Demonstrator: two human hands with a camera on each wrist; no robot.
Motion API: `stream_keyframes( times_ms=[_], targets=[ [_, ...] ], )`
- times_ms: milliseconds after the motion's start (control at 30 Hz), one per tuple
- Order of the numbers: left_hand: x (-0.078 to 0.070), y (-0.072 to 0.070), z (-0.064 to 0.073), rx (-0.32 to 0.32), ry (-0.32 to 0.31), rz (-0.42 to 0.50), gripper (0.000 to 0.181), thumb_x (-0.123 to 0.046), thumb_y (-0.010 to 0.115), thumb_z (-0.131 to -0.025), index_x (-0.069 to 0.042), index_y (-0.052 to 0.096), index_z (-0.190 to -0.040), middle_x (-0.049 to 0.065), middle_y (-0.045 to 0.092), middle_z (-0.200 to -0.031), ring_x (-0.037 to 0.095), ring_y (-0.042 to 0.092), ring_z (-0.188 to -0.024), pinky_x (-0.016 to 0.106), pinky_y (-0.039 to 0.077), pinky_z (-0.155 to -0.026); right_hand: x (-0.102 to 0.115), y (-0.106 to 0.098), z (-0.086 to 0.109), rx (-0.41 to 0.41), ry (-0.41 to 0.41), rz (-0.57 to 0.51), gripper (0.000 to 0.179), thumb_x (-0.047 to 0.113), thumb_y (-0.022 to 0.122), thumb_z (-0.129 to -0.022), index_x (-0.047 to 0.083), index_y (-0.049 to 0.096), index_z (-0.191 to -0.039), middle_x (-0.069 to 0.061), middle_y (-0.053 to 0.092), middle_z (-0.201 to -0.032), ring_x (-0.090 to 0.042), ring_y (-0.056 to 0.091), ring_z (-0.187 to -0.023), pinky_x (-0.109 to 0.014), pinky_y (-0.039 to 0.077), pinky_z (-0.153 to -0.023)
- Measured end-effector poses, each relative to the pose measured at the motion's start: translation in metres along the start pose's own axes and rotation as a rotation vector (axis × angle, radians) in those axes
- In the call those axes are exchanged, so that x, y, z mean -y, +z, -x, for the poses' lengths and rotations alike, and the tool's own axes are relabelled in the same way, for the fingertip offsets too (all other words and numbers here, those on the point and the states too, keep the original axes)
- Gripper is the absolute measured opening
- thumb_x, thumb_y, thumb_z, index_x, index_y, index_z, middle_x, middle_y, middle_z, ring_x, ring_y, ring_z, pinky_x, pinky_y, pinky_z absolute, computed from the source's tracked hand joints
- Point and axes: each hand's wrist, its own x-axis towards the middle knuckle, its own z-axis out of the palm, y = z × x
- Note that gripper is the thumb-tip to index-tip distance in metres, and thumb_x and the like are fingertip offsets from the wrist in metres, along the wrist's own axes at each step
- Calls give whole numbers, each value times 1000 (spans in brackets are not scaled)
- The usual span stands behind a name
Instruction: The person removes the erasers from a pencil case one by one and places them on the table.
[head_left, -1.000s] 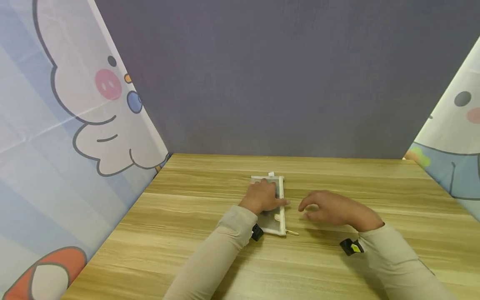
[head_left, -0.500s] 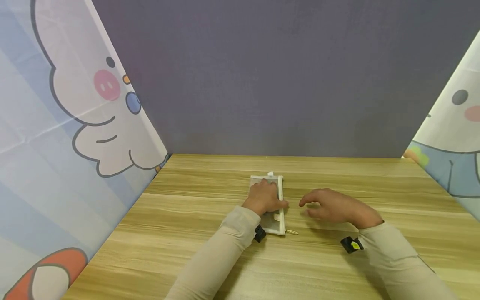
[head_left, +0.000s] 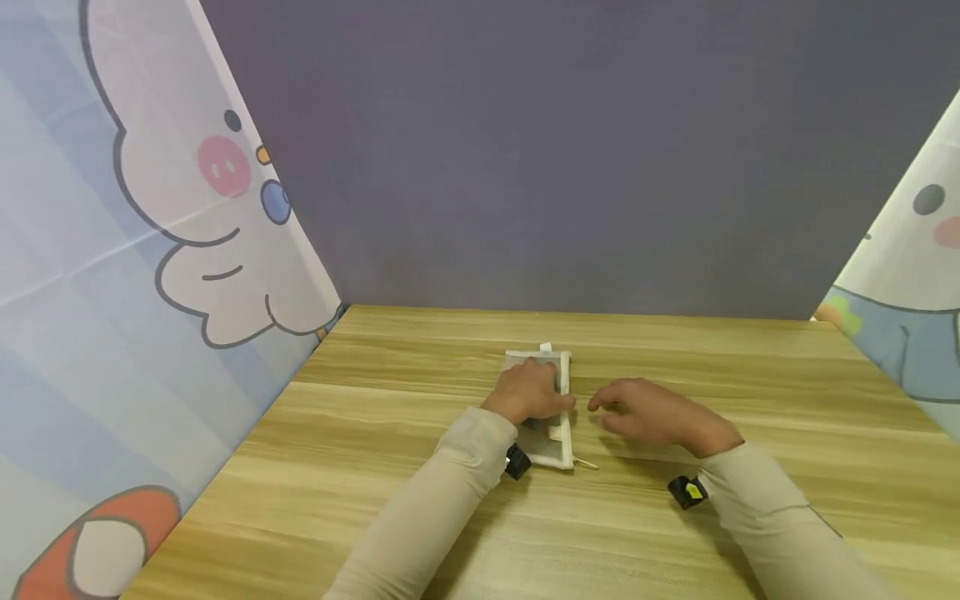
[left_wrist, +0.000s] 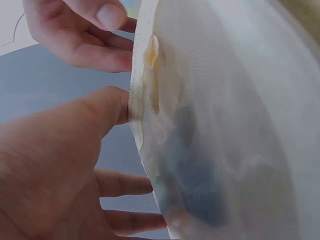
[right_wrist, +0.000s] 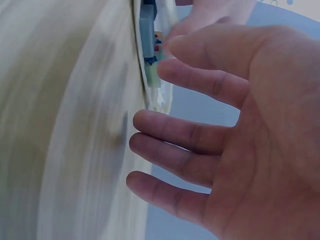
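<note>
A see-through mesh zip pouch point(head_left: 546, 454) with pale trim lies flat on the table, a pull cord point(head_left: 585, 463) at its near right corner. My left hand point(head_left: 527, 392) rests over its middle, thumb at the right-hand zipper edge and fingers spread across the mesh. Through the mesh in the left wrist view, a blurred dark blue shape point(left_wrist: 195, 175) shows. My right hand point(head_left: 648, 412) hovers just right of the pouch, fingers loosely bent with nothing in them. In the right wrist view, pale blue and green contents point(right_wrist: 147, 35) show at the pouch's side.
The wood-grain table point(head_left: 360, 467) extends around the pouch. A dark grey panel point(head_left: 525, 158) rises along its back edge. Cartoon-print curtains point(head_left: 150, 250) hang at left and right. Each wrist carries a small black camera point(head_left: 686, 492).
My right hand has shifted slightly left, closer to the pouch's zipper edge. The left hand stays on the pouch, and the pouch lies as before.
</note>
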Motion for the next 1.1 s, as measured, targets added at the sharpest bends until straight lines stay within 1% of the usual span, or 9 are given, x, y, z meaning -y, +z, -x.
stream_keyframes(
  times_ms=[167, 300, 400, 467, 600, 667, 767, 967, 1100],
  targets=[
    [5, -2, -4, -12, 34, 79, 30, -46, 64, -92, -16, 61, -93, -1, 58, -85, 16, 54, -71, 31, 45, -62, -5, 3, -6, -16, -10, 24, 25, 16, 60, -100, 8, 70, -121, -3, 66, -117, -20, 62, -100, -44, 50, -84],
    [10, -2, -7, -30, 58, 125, 29, -42, 65, -92, -15, 63, -101, -2, 60, -89, 15, 55, -74, 31, 46, -64, -9, 4, -11, -27, -16, 34, 25, 15, 60, -100, 7, 70, -121, -3, 66, -113, -18, 61, -96, -43, 50, -82],
    [12, -2, -7, -39, 68, 153, 36, -41, 63, -92, -12, 64, -114, 1, 64, -98, 18, 58, -79, 33, 48, -68, -11, 3, -14, -31, -20, 34, 25, 14, 60, -100, 6, 70, -121, -4, 66, -110, -16, 60, -93, -43, 49, -81],
    [13, -3, -7, -38, 63, 159, 46, -41, 61, -93, -11, 63, -127, 3, 66, -111, 20, 61, -90, 34, 49, -74, -13, 2, -17, -31, -21, 30, 25, 13, 60, -99, 5, 70, -121, -4, 66, -110, -15, 60, -92, -43, 49, -80],
    [14, -4, -7, -35, 53, 164, 58, -41, 58, -96, -11, 53, -145, 6, 61, -135, 24, 59, -115, 38, 49, -88, -13, 1, -22, -26, -21, 31, 26, 13, 60, -99, 5, 70, -121, -4, 67, -110, -15, 60, -92, -42, 50, -81],
    [15, -4, -6, -42, 53, 173, 60, -40, 58, -96, -10, 50, -148, 7, 59, -138, 24, 57, -117, 39, 48, -90, -13, 0, -25, -28, -27, 38, 26, 13, 60, -99, 5, 70, -121, -4, 67, -109, -15, 60, -91, -42, 50, -81],
    [16, -4, -7, -62, 51, 192, 60, -39, 59, -96, -9, 50, -147, 8, 59, -136, 23, 58, -113, 38, 48, -88, -13, 0, -29, -30, -32, 50, 26, 13, 61, -99, 5, 70, -122, -4, 67, -108, -13, 58, -88, -41, 49, -80],
    [21, -1, -9, -93, 39, 240, 59, -39, 59, -96, -11, 51, -147, 8, 62, -129, 18, 58, -95, 33, 49, -78, -15, 0, -36, -32, -15, 96, 28, 13, 60, -97, 6, 70, -122, -4, 65, -105, -13, 55, -84, -40, 47, -77],
    [23, -1, -9, -104, 35, 254, 58, -38, 57, -96, -12, 50, -147, 7, 62, -131, 18, 57, -95, 34, 49, -79, -16, 1, -38, -41, -12, 113, 27, 13, 60, -96, 7, 72, -119, -4, 64, -103, -14, 54, -83, -40, 47, -77]
  ],
)
